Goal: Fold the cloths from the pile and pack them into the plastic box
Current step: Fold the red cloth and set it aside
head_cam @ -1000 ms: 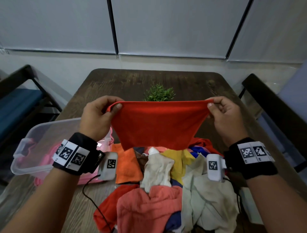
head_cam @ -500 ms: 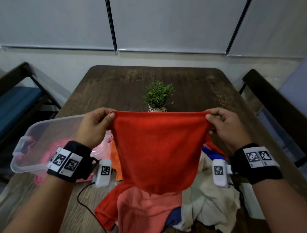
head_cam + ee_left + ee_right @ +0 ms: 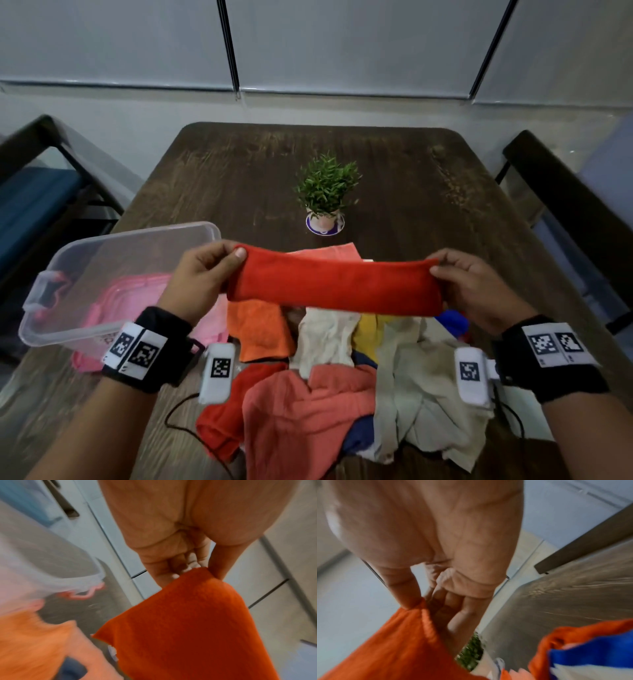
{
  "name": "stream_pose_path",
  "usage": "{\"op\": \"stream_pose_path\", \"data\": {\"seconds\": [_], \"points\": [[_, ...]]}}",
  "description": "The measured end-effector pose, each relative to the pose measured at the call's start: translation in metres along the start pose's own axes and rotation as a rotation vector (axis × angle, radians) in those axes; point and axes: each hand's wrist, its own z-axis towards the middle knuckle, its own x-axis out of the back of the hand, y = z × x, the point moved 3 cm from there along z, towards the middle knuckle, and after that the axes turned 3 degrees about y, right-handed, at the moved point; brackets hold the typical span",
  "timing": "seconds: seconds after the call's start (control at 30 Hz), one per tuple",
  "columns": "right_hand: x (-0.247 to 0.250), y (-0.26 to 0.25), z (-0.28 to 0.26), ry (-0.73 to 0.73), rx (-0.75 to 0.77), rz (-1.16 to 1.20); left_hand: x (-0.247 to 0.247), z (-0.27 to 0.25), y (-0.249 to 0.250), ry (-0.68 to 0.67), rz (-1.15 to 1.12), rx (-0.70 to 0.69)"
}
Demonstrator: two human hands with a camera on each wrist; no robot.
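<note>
Pinching one red cloth (image 3: 332, 287), two hands, left hand (image 3: 198, 279), right hand (image 3: 476, 289)

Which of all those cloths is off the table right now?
The red cloth: the left hand and right hand pinch its ends and hold it stretched above the pile. Every other cloth lies loose on the table.

Left hand (image 3: 200, 279) and right hand (image 3: 476, 289) pinch opposite ends of red cloth (image 3: 334, 287), stretched above pile (image 3: 329, 383).
</note>
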Motion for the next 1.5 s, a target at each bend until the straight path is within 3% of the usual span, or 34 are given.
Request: {"op": "stream_pose_path", "data": {"seconds": [0.17,0.27,0.43,0.57,0.67,0.8,1.07,1.17,1.37,1.5], "points": [[0.004,0.069,-0.022,-0.171,-0.306,-0.141,-0.007,-0.048,-0.074,-0.328,0.083,0.345],[0.001,0.096,-0.031,-0.260,-0.397,-0.247,-0.008,-0.067,-0.108,-0.348,0.094,0.470],[-0.002,0.118,-0.020,-0.254,-0.372,-0.388,-0.010,-0.064,-0.152,-0.238,0.184,0.543],[-0.014,0.121,-0.004,-0.250,-0.273,-0.454,-0.007,-0.063,-0.182,-0.360,0.429,0.605],[-0.024,0.118,0.008,-0.209,-0.172,-0.589,-0.001,-0.063,-0.197,-0.386,0.662,0.558],[-0.030,0.119,0.027,-0.076,-0.059,-0.748,0.005,-0.056,-0.197,-0.278,0.778,0.434],[-0.034,0.141,0.046,0.044,-0.135,-0.928,-0.012,-0.047,-0.203,-0.241,0.811,0.393],[-0.033,0.144,0.046,0.039,-0.152,-0.936,-0.019,-0.044,-0.206,-0.267,0.842,0.384],[-0.036,0.154,0.048,-0.057,-0.149,-0.944,-0.031,-0.041,-0.208,-0.443,0.969,0.358],[-0.036,0.153,0.047,-0.039,-0.123,-0.916,-0.032,-0.038,-0.207,-0.408,0.920,0.370]]}}
